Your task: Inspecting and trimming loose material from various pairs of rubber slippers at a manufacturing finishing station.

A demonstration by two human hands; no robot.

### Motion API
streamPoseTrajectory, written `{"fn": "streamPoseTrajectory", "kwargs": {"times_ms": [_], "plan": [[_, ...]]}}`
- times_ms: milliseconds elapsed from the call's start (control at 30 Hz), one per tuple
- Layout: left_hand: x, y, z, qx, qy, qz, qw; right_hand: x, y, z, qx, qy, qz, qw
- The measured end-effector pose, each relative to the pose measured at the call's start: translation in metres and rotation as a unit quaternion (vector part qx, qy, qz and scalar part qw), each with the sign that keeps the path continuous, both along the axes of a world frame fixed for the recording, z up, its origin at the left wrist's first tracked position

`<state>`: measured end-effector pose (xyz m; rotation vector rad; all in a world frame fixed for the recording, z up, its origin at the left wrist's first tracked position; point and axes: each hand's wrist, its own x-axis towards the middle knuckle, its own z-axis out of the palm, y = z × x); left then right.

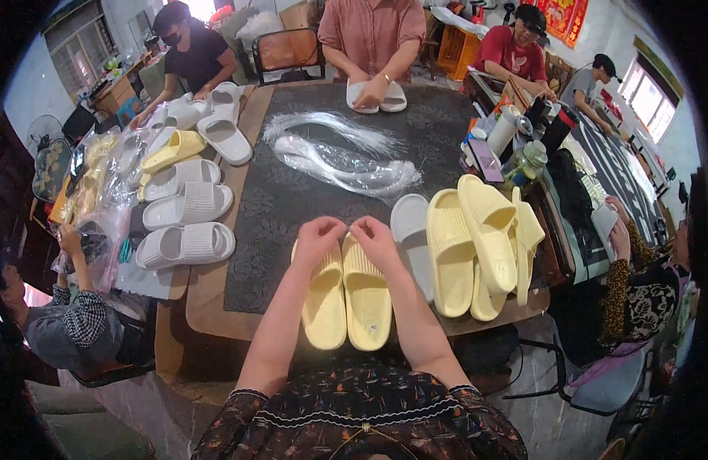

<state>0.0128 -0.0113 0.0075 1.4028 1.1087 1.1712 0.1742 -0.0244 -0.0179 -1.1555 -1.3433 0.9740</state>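
Straight in front of me lies a pair of pale yellow slide slippers, the left slipper [324, 313] and the right slipper [368, 310] side by side with heels toward me. My left hand [319, 239] is closed in a pinch over the left slipper's strap. Over the other strap, my right hand [375, 244] is also closed, its fingertips close to the left ones. Whatever thin thing the fingers may hold is too small to make out. Beyond my hands, bundles of thin clear plastic strands [346, 172] rest on the dark tabletop [266, 253].
At right, several yellow slippers [451, 253] lean beside a grey slipper [412, 238]. Grey slippers [187, 244] line the table's left side. Bottles [504, 129] and a phone [486, 159] stand at back right. A person opposite has hands on light slippers [394, 97]; other people sit around.
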Motion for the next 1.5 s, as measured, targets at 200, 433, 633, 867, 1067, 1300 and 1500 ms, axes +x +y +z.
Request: {"fn": "streamPoseTrajectory", "kwargs": {"times_ms": [200, 433, 633, 867, 1067, 1300, 1500], "plan": [[-0.008, 0.009, -0.008, -0.039, -0.083, 0.042, 0.995, -0.004, 0.005, -0.005, -0.012, 0.011, -0.010, 1.000], [0.000, 0.003, -0.004, 0.015, -0.004, 0.019, 1.000, -0.002, 0.002, 0.000, -0.009, 0.037, -0.014, 0.999], [-0.005, 0.005, -0.003, -0.011, -0.001, 0.008, 1.000, -0.002, -0.001, 0.007, -0.006, -0.008, 0.005, 1.000], [-0.007, 0.006, -0.002, -0.016, -0.086, 0.036, 0.996, -0.002, 0.003, 0.001, -0.021, -0.002, -0.004, 1.000], [-0.005, 0.008, -0.006, 0.010, 0.000, -0.020, 1.000, -0.002, 0.003, 0.001, -0.015, 0.031, -0.018, 0.999], [-0.004, 0.006, -0.004, 0.023, -0.005, 0.014, 1.000, -0.001, 0.005, -0.002, -0.012, 0.023, 0.012, 1.000], [-0.007, 0.004, 0.000, 0.013, -0.048, 0.032, 0.998, -0.002, 0.001, 0.003, -0.013, 0.032, -0.016, 0.999]]}}
